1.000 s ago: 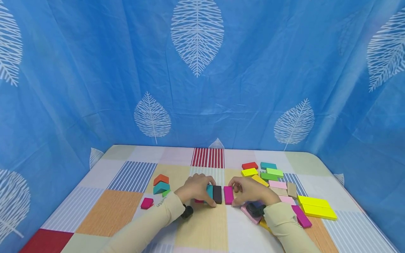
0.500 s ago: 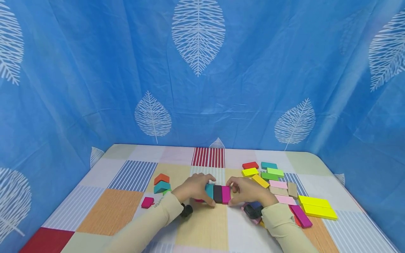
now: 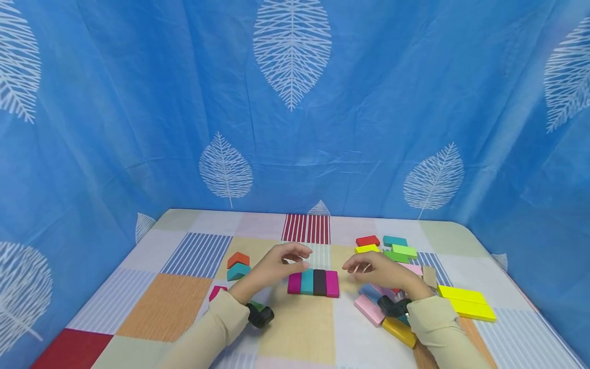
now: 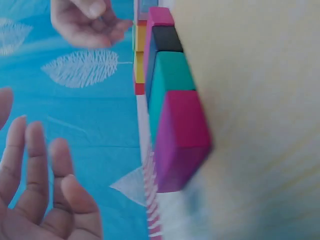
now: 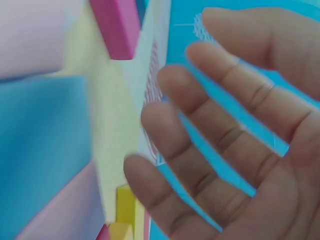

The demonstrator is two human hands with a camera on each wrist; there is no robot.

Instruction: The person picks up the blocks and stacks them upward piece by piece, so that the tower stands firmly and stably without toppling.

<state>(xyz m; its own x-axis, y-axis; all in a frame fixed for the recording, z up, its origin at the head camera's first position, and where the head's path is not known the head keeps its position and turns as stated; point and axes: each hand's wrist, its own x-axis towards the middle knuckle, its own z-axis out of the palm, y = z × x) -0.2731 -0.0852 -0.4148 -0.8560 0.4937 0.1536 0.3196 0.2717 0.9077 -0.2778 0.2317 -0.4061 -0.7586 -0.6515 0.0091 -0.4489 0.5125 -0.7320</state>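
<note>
A blue curtain (image 3: 322, 154) with white leaf prints (image 3: 292, 51) hangs beyond the fingers (image 4: 36, 170). Beneath them spreads the patchwork-patterned table (image 3: 295, 328), a red-striped square (image 3: 306, 228) lying past them.

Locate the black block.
Head view, lower centre: the black block sits in a row, teal block on its left, magenta block on its right.

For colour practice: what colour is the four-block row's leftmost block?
The block is magenta, best in left wrist.

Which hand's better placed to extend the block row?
Likely the right hand: empty, near the row, most loose blocks on its side. The left hand, also empty, has fewer nearby.
</note>
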